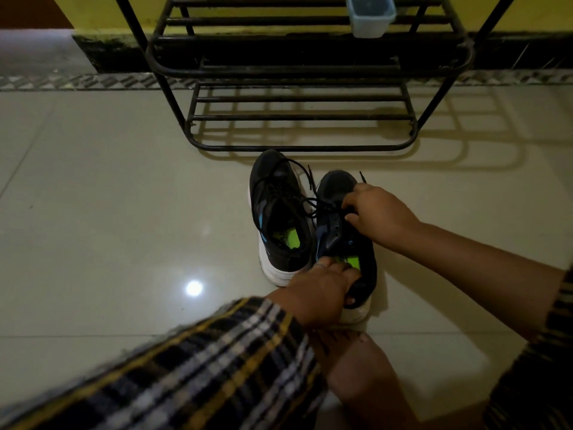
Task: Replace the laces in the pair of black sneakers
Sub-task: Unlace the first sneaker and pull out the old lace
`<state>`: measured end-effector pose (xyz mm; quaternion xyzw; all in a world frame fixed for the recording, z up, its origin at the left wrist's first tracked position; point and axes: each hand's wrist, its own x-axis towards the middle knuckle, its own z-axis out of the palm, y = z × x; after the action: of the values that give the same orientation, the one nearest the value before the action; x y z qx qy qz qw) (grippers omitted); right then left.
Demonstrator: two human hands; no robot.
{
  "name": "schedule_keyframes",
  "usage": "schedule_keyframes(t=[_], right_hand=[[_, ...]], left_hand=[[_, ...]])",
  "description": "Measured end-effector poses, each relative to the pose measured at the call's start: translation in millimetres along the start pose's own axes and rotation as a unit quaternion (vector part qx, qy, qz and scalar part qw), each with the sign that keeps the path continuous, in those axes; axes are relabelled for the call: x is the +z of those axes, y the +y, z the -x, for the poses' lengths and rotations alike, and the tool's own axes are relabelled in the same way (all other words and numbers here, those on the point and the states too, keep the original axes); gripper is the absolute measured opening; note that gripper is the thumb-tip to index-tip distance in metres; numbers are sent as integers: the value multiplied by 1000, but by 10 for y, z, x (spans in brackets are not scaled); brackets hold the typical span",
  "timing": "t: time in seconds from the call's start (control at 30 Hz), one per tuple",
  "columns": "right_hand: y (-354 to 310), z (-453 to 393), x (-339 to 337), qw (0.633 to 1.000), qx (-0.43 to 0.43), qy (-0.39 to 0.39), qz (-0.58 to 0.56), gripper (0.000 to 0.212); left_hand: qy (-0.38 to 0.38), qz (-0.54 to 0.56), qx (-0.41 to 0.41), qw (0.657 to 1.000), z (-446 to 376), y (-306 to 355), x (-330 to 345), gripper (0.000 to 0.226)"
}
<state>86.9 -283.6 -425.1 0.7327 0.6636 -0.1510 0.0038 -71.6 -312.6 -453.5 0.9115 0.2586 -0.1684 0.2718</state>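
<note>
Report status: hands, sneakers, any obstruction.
Left hand grips right sneaker at the heel; right hand pinches its lace. Left sneaker still laced, untouched. Nothing in the way.

The tiled floor (108, 181) is glossy and mirrors a lamp. The rack (304, 69) is dark painted metal. The sleeve (186, 367) is woven checked cloth.

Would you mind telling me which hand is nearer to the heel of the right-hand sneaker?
Left. The left hand grips the right-hand sneaker at its heel collar; the right hand is farther forward, at the laces.
</note>
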Motion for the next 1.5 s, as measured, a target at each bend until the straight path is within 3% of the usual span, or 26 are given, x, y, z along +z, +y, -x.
schedule_keyframes(t=[0.2,0.37,0.5,0.8,1.07,1.33,1.4,1.5], right_hand=[[-15,28,-64,998,-20,63,-5,21],[-60,8,-39,1000,0,9,25,20],[-65,46,55,999,22,19,12,30],[-40,5,56,994,42,63,-73,9],[-69,3,-401,939,98,181,-276,11],[-374,87,-908,848,35,193,-493,14],[-360,80,-948,841,31,195,-505,12],[-331,39,-794,861,42,139,-488,5]], left_hand=[[3,5,0,1000,5,0,-5,46],[0,5,-1,1000,0,0,-1,46],[5,2,-4,1000,11,9,-1,45],[8,14,-4,1000,34,18,40,41],[11,9,-3,1000,35,13,41,44],[-4,-4,11,1000,24,1,11,44],[-4,-4,11,1000,28,3,7,44],[-5,-4,9,1000,31,1,-6,44]])
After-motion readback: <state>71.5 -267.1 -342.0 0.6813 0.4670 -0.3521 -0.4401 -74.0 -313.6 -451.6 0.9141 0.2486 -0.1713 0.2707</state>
